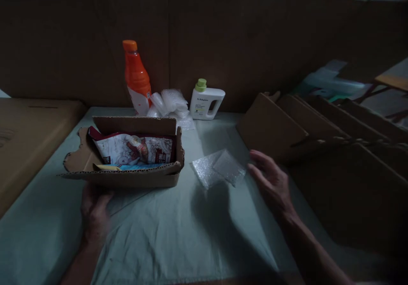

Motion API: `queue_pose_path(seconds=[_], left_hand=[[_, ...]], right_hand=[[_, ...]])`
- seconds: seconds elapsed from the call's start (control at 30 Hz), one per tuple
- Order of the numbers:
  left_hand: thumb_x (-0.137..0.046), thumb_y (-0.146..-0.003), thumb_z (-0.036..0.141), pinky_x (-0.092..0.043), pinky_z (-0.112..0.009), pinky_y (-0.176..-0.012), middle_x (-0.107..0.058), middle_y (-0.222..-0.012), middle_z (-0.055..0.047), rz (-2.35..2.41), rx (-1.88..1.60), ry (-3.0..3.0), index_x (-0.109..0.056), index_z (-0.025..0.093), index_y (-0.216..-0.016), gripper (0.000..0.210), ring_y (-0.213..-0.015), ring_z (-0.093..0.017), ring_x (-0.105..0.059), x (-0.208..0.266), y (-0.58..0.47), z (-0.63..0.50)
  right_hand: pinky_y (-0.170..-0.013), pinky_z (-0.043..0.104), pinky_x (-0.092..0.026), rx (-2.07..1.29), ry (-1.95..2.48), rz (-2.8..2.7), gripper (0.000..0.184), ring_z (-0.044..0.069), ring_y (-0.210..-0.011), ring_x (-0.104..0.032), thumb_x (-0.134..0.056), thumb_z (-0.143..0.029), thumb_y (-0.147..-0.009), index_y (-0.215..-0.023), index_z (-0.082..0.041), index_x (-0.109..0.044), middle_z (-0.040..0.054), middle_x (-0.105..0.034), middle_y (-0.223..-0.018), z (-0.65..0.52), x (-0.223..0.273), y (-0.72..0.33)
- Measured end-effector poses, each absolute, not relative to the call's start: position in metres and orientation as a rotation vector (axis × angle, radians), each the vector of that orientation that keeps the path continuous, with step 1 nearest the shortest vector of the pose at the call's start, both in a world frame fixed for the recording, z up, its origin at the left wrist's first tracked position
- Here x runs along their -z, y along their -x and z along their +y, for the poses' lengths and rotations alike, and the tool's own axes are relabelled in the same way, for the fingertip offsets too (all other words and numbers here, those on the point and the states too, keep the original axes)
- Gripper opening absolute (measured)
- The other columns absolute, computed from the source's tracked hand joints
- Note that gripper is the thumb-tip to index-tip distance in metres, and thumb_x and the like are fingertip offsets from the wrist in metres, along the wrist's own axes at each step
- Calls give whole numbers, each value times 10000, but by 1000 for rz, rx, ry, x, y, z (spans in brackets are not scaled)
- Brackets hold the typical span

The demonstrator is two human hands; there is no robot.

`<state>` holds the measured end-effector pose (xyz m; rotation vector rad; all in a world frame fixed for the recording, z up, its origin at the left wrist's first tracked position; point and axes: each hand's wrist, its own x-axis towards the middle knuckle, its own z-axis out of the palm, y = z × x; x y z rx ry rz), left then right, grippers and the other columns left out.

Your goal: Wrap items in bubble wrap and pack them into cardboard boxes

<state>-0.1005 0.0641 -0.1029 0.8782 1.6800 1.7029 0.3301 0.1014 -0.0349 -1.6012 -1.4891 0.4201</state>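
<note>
An open cardboard box [127, 179] is at the left of the table, its flaps up. Inside lie a white and dark red printed food packet [137, 149] and a blue packet [140, 166], partly hidden by the front wall. My left hand [94, 210] grips the box from below at its near left side; its fingertips are hidden beneath it. Over the table on the right, my right hand [272, 183] is empty, thumb and fingers apart. Just left of it lies a small flat piece of bubble wrap [204, 170], folded in part.
At the back stand an orange bottle [137, 76] and a white jug with a green cap [200, 102], with bundled bubble wrap [172, 102] between them. Several upright cardboard boxes [270, 123] line the right. A large carton [35, 136] sits left; a cardboard wall [223, 34] rises behind.
</note>
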Motion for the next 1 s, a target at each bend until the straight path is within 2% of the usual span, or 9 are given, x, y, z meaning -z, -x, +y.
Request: queue_pose_path(seconds=[0.07,0.17,0.33,0.4,0.53,0.63,0.77,0.9,1.0], left_hand=[[-697,-697,293,-350,-448,-1168,-652,-1190,4,1628,-1772,-817,-610,273,-1223,534,-1253,-286,-537,99,99,64],[-727,-687,312,-374,-458,-1141,-672,-1118,-17,1620,-1745,-886,-644,228,-1163,490,-1209,-302,-560,95,98,65],[-693,-654,329,-347,-494,-1171,-695,-1153,-35,1487,-1762,-891,-663,236,-1150,505,-1257,-319,-550,94,111,71],[-673,-649,321,-359,-511,-1167,-704,-1143,-27,1506,-1789,-829,-674,260,-1125,480,-1258,-323,-553,94,119,73],[-638,-722,330,-393,-525,-1143,-701,-1180,-9,1587,-1768,-808,-661,272,-1158,440,-1278,-333,-539,92,127,72],[-624,-715,318,-384,-464,-1162,-697,-1176,-1,1519,-1837,-781,-647,251,-1162,452,-1296,-291,-530,91,128,71],[-620,-643,301,-444,-443,-1104,-687,-1142,-28,1548,-1923,-648,-637,218,-1115,480,-1201,-253,-592,92,128,78],[-669,-607,289,-394,-471,-1144,-669,-1168,-43,1673,-2049,-591,-624,194,-1101,505,-1209,-265,-590,90,129,76],[-736,-633,296,-362,-485,-1163,-631,-1306,-89,1884,-2111,-755,-614,167,-1209,603,-1279,-303,-552,82,128,46]], right_hand=[[-866,429,-576,-667,1459,-1650,446,251,-1001,-680,-640,-471,-903,-1280,-233,-641,131,-671,-1286,92,40,-291],[-912,441,-568,-958,1156,-1835,662,285,-1178,-625,-677,-440,-864,-1461,-224,-489,156,-577,-1427,89,63,-223],[-1136,532,-411,-1007,1010,-1837,818,325,-1427,-425,-662,-408,-862,-1569,-204,-306,170,-406,-1577,85,96,-154],[-1148,523,-402,-1044,981,-1852,843,321,-1440,-415,-679,-406,-853,-1576,-210,-293,159,-385,-1596,85,97,-146],[-1107,478,-456,-989,950,-2035,724,291,-1389,-488,-671,-381,-864,-1523,-219,-419,138,-444,-1564,94,87,-169],[-1124,516,-421,-641,1201,-2175,567,304,-1372,-500,-661,-320,-868,-1420,-243,-558,125,-488,-1533,102,81,-220],[-1073,584,-411,-152,1703,-2095,590,385,-1324,-515,-719,-346,-824,-1384,-210,-592,176,-513,-1509,117,80,-291],[-1007,478,-472,-84,1823,-1991,328,322,-1176,-627,-569,-300,-907,-1164,-161,-719,166,-685,-1301,129,85,-323],[-919,409,-510,-65,1789,-1921,345,265,-1022,-680,-446,-302,-966,-1095,-166,-736,130,-760,-1116,128,77,-328]])
